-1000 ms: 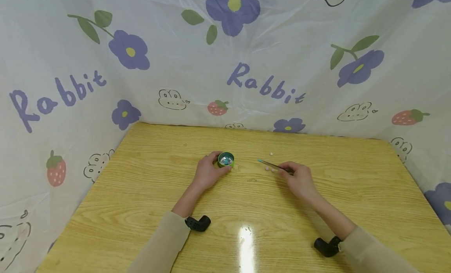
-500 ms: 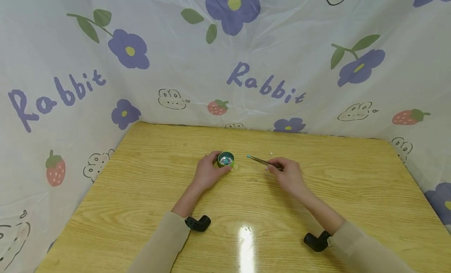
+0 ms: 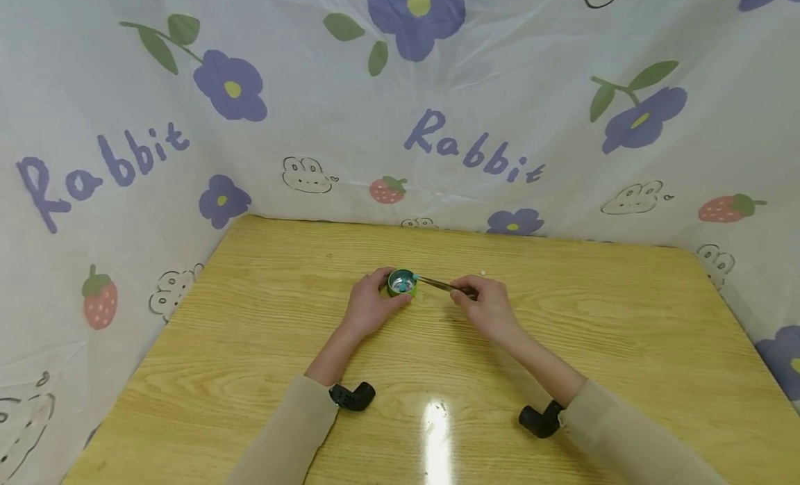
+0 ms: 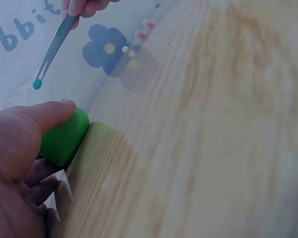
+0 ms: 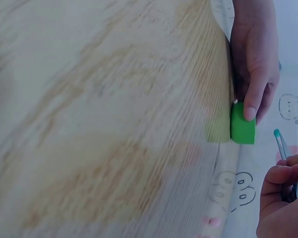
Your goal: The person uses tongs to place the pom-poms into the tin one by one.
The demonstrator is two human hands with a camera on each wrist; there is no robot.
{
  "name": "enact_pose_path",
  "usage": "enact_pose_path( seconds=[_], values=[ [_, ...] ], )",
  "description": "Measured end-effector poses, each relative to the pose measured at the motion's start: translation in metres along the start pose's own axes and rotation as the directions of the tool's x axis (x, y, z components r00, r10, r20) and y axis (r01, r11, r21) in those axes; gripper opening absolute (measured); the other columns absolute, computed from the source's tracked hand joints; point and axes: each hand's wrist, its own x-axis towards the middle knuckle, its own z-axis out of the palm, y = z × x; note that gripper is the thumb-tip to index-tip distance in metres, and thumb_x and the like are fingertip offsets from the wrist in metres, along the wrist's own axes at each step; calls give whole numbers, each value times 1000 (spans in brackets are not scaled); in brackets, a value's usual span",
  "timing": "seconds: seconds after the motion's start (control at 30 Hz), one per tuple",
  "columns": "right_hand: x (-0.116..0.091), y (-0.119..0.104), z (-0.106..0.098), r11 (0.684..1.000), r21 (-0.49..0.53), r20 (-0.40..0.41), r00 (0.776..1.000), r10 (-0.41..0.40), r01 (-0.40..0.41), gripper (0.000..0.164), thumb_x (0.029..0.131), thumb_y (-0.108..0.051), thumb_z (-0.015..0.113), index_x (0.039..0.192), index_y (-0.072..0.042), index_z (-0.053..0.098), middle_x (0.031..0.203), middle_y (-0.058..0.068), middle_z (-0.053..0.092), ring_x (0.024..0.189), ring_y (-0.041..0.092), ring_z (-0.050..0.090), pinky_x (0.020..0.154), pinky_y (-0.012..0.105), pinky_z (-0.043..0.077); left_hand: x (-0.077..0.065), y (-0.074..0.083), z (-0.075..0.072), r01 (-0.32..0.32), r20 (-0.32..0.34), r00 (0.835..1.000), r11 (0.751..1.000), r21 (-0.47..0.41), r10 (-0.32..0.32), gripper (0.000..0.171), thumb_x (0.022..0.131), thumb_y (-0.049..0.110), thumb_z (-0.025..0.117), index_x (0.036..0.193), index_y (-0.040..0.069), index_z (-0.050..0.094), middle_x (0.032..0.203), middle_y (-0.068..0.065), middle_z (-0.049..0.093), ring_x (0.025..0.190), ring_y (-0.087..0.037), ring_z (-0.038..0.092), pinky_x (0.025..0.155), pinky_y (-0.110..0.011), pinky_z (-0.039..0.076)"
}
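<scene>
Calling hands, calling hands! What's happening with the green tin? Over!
Left hand gripping green tin. Right hand pinching tweezers. Teal bit at tips, higher than tin's rim. Nothing seen blocking it.

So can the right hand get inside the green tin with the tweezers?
Probably yes: the right hand holds the tweezers with their tips just above the green tin. The left hand grips its sides, leaving the top open.

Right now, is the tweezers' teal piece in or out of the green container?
Out: both wrist views show the teal piece gripped by the tweezers, apart from the green container.
</scene>
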Motion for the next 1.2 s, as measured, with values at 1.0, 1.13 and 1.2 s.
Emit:
enact_pose_path(
  seconds=[1.0,1.13,1.2],
  values=[
    [3,-8,10,1000,-5,47,999,17,-17,17,98,-3,68,112,4,74,93,10,73,80,20,67,70,30,54,2,-2,2,2,6,1000,1000,-1,-2,65,90,28,82,145,4,56,136,-18,64,129,-40,51,107,-55,40],
    [0,-5,7,1000,-1,43,999,27,-27,16,97,-3,68,111,3,75,93,10,74,80,20,67,69,29,53,1,-2,1,-4,6,1000,1000,3,4,65,90,28,82,145,4,55,136,-17,64,131,-40,50,109,-56,39],
    [-1,-2,4,999,-4,43,999,33,-33,16,97,-3,68,111,3,75,94,10,73,81,20,66,69,30,53,1,-2,1,-5,6,1000,1000,4,5,66,91,28,81,146,4,55,136,-17,64,132,-40,50,109,-56,39]
  ],
)
